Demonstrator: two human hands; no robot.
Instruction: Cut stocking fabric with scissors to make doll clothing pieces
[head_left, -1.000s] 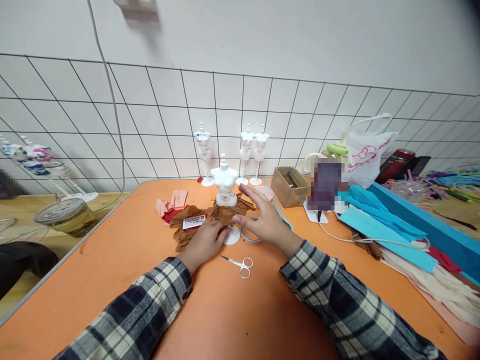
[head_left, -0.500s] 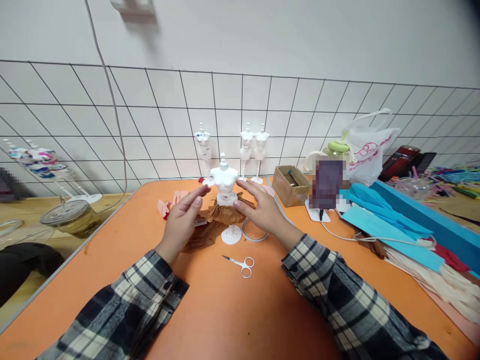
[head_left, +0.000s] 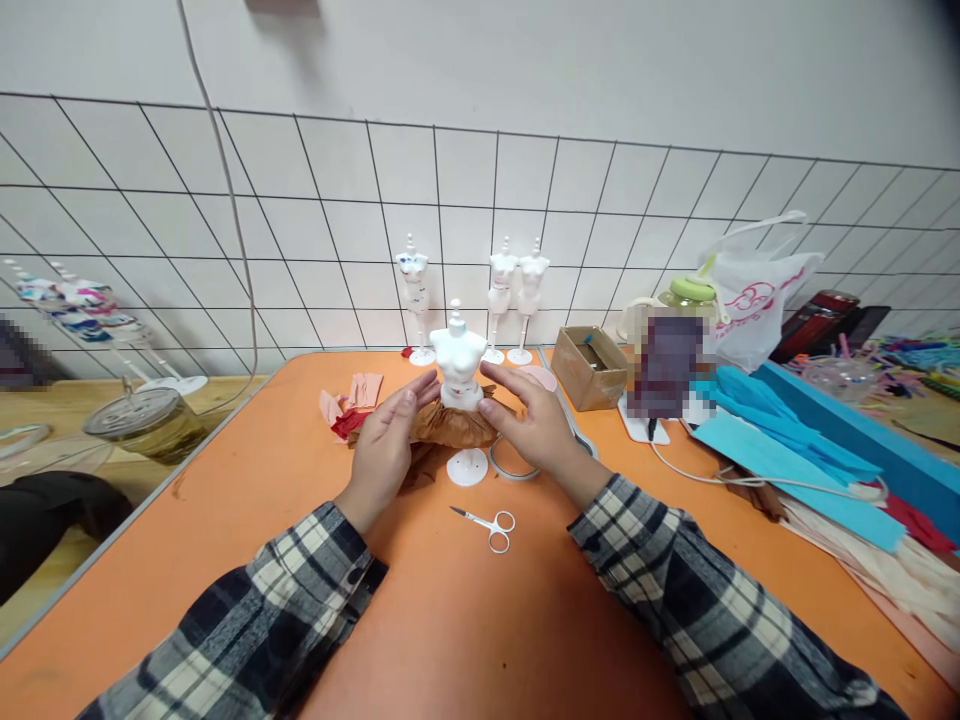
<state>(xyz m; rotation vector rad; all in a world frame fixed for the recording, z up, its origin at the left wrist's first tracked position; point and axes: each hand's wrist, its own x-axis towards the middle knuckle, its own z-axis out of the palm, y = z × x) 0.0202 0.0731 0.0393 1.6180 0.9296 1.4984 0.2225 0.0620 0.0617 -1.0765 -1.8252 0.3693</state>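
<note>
A small white dress form (head_left: 458,352) stands upright on its round base at the middle of the orange table, with gathered brown fabric (head_left: 454,424) around its lower part. On its left side is my left hand (head_left: 382,450), fingers stretched out and apart from each other at the thumb. My right hand (head_left: 536,420) is at the other side, its fingers extended toward the form. Both hands are close to the brown fabric; whether the fingertips touch it I cannot tell. A pair of small scissors (head_left: 491,525) lies on the table in front of the base.
Behind stand several more white forms (head_left: 531,280) against the tiled wall. A cardboard box (head_left: 592,375), a phone on a stand (head_left: 664,370) and blue fabric strips (head_left: 795,425) lie to the right. Pink and red scraps (head_left: 352,405) and a ring (head_left: 514,462) are beside the form.
My left hand has moved slightly right, closer to the dress form and fabric. The whole view has shifted a little; my right hand stays beside the form.
</note>
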